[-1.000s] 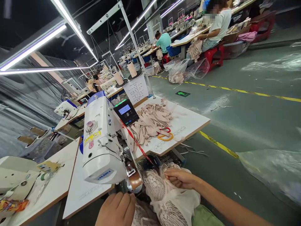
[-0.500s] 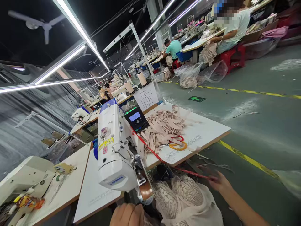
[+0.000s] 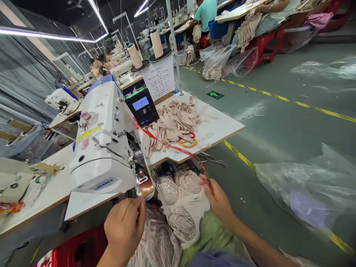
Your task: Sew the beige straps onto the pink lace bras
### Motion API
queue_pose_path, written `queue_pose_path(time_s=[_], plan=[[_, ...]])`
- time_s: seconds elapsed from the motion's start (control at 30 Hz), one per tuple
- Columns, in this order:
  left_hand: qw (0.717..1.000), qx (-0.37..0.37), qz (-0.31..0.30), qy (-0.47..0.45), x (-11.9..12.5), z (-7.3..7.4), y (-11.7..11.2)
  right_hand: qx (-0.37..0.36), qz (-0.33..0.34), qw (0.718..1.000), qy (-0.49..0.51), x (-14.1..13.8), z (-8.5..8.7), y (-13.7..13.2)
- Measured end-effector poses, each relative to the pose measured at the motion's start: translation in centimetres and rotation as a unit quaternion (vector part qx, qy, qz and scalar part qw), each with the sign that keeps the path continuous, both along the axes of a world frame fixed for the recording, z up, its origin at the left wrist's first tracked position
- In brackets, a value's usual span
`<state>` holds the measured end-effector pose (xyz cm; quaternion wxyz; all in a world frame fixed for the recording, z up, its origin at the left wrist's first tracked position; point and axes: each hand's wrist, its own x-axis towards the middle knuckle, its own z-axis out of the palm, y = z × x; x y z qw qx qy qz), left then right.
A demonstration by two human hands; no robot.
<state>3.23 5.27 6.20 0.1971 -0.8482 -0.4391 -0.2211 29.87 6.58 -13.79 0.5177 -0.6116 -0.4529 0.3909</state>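
Several beige lace bras point(image 3: 182, 220) lie bunched over the lap, below the white sewing machine point(image 3: 101, 148). My left hand point(image 3: 125, 222) is closed in front of the machine's near end, above the bras at left. Whatever its fingers pinch is hidden. My right hand point(image 3: 218, 198) is closed around the end of a red cord point(image 3: 178, 149), at the right edge of the bras. The cord runs slack from the machine, across the table, to that hand. A dark reddish piece at the fingers is too covered to name.
Beige fabric strips point(image 3: 174, 122) are heaped on the white table point(image 3: 225, 124), with orange-and-red-handled scissors point(image 3: 187, 142) beside them. A control panel point(image 3: 142, 107) and thread cones point(image 3: 157, 43) stand behind. A red stool point(image 3: 79, 248) is at lower left, a plastic bag point(image 3: 300, 193) on the floor at right.
My right hand has come in from the right, nearer the bras, and the cord now hangs slacker. My left hand has risen into fuller view. The camera has tilted down, showing more of the lap.
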Motion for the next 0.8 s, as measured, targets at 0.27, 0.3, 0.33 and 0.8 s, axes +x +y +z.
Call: queue_pose_path(time_s=[0.27,0.3,0.33,0.8], plan=[[0.991,-0.092,0.044,-0.090,1.2,-0.9,-0.4,-0.183,0.360,0.744,0.532,-11.3,10.7,-2.7],[0.991,-0.096,0.045,-0.087,1.2,-0.9,-0.6,-0.173,0.344,0.748,0.540,-11.7,11.2,-2.6],[0.991,-0.099,0.046,-0.082,1.3,-0.9,-0.7,-0.158,0.333,0.756,0.542,-11.8,11.5,-2.5],[0.926,-0.136,0.271,-0.226,-1.5,-2.7,1.5,-0.125,0.286,0.811,0.495,-10.1,8.2,-0.2]])
